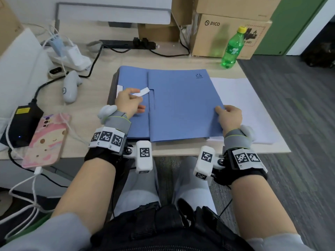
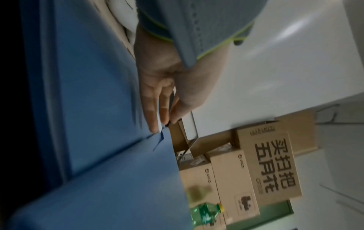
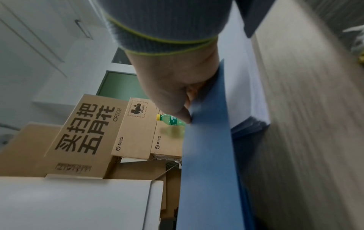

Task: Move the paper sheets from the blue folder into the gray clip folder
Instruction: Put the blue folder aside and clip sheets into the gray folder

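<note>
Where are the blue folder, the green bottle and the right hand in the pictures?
blue folder [image 1: 181, 105]: head view, middle of its front cover.
green bottle [image 1: 231, 49]: head view, its body.
right hand [image 1: 230, 117]: head view, back of the hand.

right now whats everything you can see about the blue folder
The blue folder lies flat on the wooden desk, closed or nearly so, with a small printed logo near its far right corner. It looks like thin matte card, with a narrower panel on the left and a wide cover on the right. The left hand rests on the left panel by a white tab. The right hand pinches the cover's right edge. White paper sheets show beyond that edge, and something dark gray shows beneath the left side.
</note>
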{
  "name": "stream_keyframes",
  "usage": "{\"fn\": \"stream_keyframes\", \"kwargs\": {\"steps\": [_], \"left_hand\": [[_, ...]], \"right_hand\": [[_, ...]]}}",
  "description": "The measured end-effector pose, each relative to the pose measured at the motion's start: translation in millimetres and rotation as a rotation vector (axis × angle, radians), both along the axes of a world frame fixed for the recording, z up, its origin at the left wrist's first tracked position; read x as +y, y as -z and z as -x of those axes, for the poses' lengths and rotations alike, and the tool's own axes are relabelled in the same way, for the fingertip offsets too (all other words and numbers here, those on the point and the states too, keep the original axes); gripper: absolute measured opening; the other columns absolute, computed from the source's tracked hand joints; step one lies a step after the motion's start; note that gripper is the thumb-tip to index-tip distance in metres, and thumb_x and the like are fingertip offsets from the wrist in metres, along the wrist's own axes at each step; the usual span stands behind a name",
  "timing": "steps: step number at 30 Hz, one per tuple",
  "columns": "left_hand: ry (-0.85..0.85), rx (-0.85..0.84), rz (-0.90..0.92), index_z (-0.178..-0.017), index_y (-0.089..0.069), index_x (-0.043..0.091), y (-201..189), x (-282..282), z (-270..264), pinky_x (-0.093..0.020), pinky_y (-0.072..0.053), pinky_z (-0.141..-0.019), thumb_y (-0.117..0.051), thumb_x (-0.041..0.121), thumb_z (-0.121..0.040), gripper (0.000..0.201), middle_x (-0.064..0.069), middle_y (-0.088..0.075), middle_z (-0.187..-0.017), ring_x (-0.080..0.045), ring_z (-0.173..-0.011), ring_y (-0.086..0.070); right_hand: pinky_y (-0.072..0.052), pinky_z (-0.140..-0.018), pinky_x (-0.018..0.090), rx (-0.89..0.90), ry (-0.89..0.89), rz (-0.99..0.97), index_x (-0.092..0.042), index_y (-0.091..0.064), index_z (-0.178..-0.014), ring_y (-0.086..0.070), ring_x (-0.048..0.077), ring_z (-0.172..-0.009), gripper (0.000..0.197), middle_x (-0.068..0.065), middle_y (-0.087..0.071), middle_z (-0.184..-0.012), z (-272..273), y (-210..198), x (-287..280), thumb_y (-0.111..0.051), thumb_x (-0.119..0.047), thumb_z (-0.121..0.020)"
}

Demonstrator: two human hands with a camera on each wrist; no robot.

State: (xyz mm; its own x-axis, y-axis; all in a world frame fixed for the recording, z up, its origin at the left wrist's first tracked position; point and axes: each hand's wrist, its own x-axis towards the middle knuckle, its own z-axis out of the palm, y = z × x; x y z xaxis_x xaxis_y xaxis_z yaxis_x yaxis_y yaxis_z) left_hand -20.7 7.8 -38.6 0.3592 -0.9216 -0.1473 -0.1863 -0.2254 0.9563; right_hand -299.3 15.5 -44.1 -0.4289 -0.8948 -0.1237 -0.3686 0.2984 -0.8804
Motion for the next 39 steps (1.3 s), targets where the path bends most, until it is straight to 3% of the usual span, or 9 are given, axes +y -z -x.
{"fn": "stream_keyframes", "kwargs": {"steps": [4,8,10,15,19,21,27,32,39], "left_hand": [[0.205,-0.13,-0.051,-0.12,-0.056,0.0,7,8,33,-0.015,-0.052,-0.053,-0.056,0.001,-0.087,0.033,-0.005,-0.057,-0.081,-0.015,-0.068,-0.054],[0.252,-0.339,-0.089,-0.119,-0.059,0.001,11,14,46,-0.038,-0.051,-0.096,-0.066,0.002,-0.08,0.039,-0.019,-0.064,-0.115,-0.03,-0.107,-0.061],[0.264,-0.429,-0.094,-0.119,-0.06,0.002,12,18,50,-0.033,-0.044,-0.102,-0.067,0.004,-0.079,0.04,-0.016,-0.064,-0.12,-0.029,-0.112,-0.06],[0.278,-0.424,-0.107,-0.119,-0.061,0.006,14,23,48,-0.03,-0.042,-0.101,-0.066,0.009,-0.082,0.038,-0.014,-0.064,-0.121,-0.026,-0.112,-0.059],[0.264,-0.306,-0.032,-0.119,-0.06,0.003,11,31,49,-0.036,-0.044,-0.104,-0.062,0.006,-0.085,0.034,-0.018,-0.062,-0.122,-0.023,-0.104,-0.058],[0.237,-0.239,0.032,-0.117,-0.06,0.0,9,35,53,-0.039,-0.045,-0.103,-0.06,0.001,-0.085,0.032,-0.02,-0.062,-0.121,-0.027,-0.107,-0.059],[0.211,-0.132,0.102,-0.114,-0.062,0.002,0,46,55,-0.044,-0.048,-0.099,-0.056,0.001,-0.087,0.028,-0.019,-0.063,-0.12,-0.018,-0.098,-0.055],[0.268,-0.031,0.171,-0.116,-0.061,0.01,-35,58,56,-0.029,-0.057,-0.075,-0.052,0.01,-0.093,0.025,-0.005,-0.059,-0.11,-0.017,-0.101,-0.056],[0.239,0.117,0.375,-0.094,-0.06,0.028,-92,90,32,-0.031,-0.058,-0.078,-0.044,0.032,-0.097,0.017,-0.002,-0.066,-0.107,-0.019,-0.105,-0.064]], "right_hand": [[-0.036,-0.065,0.026,0.067,-0.071,-0.05,-0.004,-0.069,-0.09,-0.041,0.025,-0.073,0.019,0.008,-0.053,-0.077,6,0,10,-0.058,-0.008,-0.074],[-0.047,-0.066,0.035,0.179,-0.184,-0.054,0.001,-0.065,-0.095,-0.053,0.04,-0.082,0.041,0.022,-0.062,-0.087,7,-10,20,-0.053,-0.019,-0.062],[-0.045,-0.068,0.037,0.24,-0.248,-0.044,0.001,-0.063,-0.092,-0.055,0.039,-0.085,0.048,0.021,-0.061,-0.093,10,-12,24,-0.045,-0.024,-0.056],[-0.033,-0.065,0.026,0.208,-0.299,0.096,-0.004,-0.064,-0.092,-0.048,0.025,-0.076,0.044,0.013,-0.06,-0.092,7,-24,34,-0.045,-0.028,-0.06],[-0.054,-0.072,0.037,-0.176,-0.412,0.261,-0.022,-0.063,-0.119,-0.055,0.015,-0.075,0.043,0.019,-0.068,-0.094,-1,-46,51,-0.054,-0.014,-0.077],[-0.056,-0.078,0.026,-0.414,-0.441,0.284,-0.02,-0.052,-0.132,-0.064,0.01,-0.09,0.044,0.008,-0.067,-0.115,-3,-55,55,-0.052,-0.008,-0.09],[-0.053,-0.069,0.022,-0.642,-0.548,0.197,-0.019,-0.046,-0.139,-0.06,0.012,-0.103,0.05,-0.002,-0.06,-0.123,-23,-77,62,-0.029,-0.044,-0.1],[-0.05,-0.098,0.044,-0.606,-0.645,0.183,-0.025,-0.047,-0.136,-0.053,0.02,-0.125,0.05,-0.001,-0.05,-0.141,-57,-83,60,-0.037,-0.048,-0.093],[-0.041,-0.099,0.029,-0.367,-0.831,0.236,-0.028,-0.039,-0.141,-0.042,-0.001,-0.127,0.047,-0.006,-0.037,-0.15,-110,-79,59,-0.051,-0.02,-0.097]]}}
